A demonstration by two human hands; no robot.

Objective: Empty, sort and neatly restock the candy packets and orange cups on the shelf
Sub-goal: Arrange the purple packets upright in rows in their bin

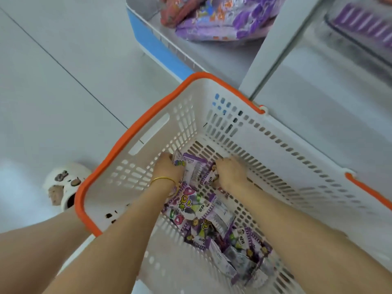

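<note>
Between the hands (169,169), gripped candy packets (196,169).

Setting: retail shop, small grocery or convenience type. Indicators:
- A white perforated plastic shopping basket (297,149) with orange carry handles (135,132) stands on a pale tiled floor (53,81).
- The basket holds many identical purple candy packets (191,209), stock quantity rather than a single purchase.
- Beside it is a white display shelf (169,37) with a blue front strip (152,47), carrying sealed purple snack bags (222,22).
</note>
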